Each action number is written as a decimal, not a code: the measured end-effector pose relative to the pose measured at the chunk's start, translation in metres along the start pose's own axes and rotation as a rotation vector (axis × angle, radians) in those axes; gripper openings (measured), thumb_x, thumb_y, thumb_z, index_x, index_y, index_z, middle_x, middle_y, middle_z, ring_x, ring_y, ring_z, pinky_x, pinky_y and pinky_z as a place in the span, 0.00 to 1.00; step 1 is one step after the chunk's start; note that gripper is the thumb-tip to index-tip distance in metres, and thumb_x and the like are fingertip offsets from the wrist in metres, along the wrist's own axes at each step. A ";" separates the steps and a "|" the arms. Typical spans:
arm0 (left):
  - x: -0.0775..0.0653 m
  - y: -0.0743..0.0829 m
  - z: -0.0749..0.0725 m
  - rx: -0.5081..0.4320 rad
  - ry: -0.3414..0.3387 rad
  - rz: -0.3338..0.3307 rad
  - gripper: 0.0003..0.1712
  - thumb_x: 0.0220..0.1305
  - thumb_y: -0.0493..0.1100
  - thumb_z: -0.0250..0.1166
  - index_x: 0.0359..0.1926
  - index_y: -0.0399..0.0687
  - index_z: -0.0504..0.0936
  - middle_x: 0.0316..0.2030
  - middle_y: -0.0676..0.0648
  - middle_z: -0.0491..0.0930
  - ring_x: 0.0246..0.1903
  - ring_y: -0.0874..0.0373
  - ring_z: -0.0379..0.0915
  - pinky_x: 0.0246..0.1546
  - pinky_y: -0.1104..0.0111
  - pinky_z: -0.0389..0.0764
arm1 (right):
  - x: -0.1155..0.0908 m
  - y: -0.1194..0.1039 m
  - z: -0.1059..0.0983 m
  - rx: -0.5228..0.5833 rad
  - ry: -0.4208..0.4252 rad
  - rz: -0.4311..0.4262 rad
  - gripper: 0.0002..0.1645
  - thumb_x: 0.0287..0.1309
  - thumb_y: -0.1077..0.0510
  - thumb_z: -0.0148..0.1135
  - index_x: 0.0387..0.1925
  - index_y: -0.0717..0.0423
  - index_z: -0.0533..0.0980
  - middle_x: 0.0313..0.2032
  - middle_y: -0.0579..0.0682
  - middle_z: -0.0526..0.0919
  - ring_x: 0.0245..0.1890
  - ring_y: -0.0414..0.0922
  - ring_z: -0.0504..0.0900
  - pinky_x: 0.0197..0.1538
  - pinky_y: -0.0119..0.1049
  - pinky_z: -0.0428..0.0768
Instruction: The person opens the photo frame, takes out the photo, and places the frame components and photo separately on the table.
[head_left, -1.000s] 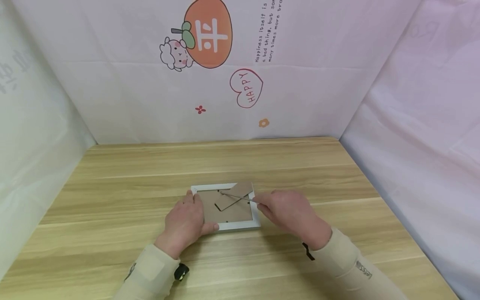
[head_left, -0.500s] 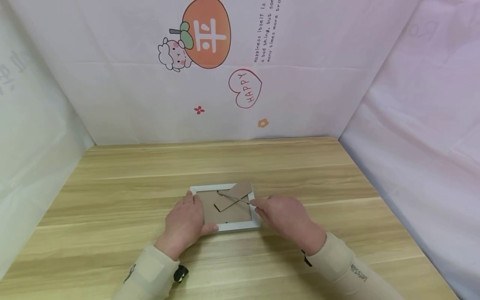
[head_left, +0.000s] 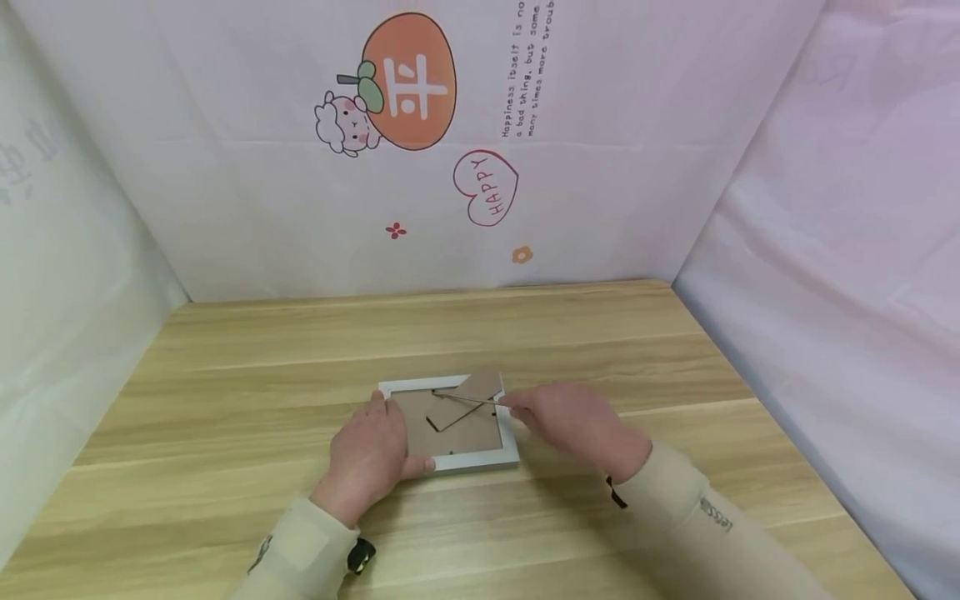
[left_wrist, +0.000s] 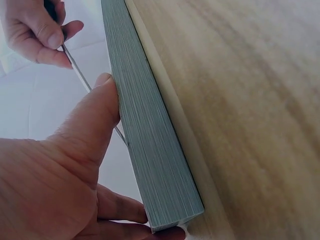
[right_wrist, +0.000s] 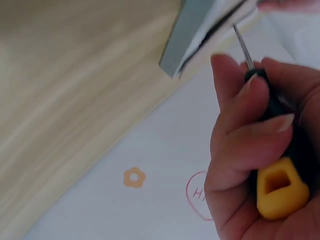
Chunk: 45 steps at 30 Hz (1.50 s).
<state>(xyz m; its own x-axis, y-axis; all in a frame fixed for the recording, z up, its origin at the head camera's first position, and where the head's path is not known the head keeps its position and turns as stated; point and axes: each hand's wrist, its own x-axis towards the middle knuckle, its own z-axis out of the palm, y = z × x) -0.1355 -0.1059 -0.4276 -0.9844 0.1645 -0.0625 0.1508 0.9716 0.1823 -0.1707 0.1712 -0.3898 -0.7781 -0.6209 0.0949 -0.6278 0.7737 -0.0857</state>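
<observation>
A picture frame (head_left: 476,461) lies face down on the table, its silver-white rim around a brown backing board (head_left: 476,440). A hinged stand leg (head_left: 457,411) slants across the board, and small dark tabs sit along its edges. My left hand (head_left: 369,450) grips the frame's left end, thumb along the near side (left_wrist: 150,125) and fingers at the far corner. In my right hand (head_left: 573,425) is a screwdriver with a dark and yellow handle (right_wrist: 284,204). Its thin metal shaft (head_left: 474,401) crosses over the stand leg, tip at the tab on the far edge.
The wood-grain table (head_left: 262,358) ends at a white printed cloth (head_left: 600,192) hung behind it. More pale cloth hangs along the left (head_left: 75,250) and right (head_left: 847,275) sides.
My right hand has shifted slightly left and then a little away from me, bringing the screwdriver's tip to the far tab. The left hand and frame stay in place. The head view tilts slightly.
</observation>
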 end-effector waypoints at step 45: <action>0.003 -0.001 0.002 0.024 -0.023 -0.011 0.64 0.47 0.74 0.67 0.67 0.24 0.63 0.69 0.24 0.57 0.61 0.32 0.64 0.42 0.45 0.80 | -0.006 -0.006 0.017 -0.145 0.155 0.015 0.17 0.59 0.53 0.65 0.50 0.36 0.82 0.16 0.41 0.70 0.18 0.36 0.67 0.13 0.31 0.61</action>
<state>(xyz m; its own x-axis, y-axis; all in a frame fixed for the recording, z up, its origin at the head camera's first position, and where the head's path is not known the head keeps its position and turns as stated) -0.1383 -0.1065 -0.4296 -0.9837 0.1575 -0.0865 0.1425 0.9771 0.1579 -0.1628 0.1677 -0.4069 -0.7677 -0.5914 0.2468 -0.5983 0.7994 0.0546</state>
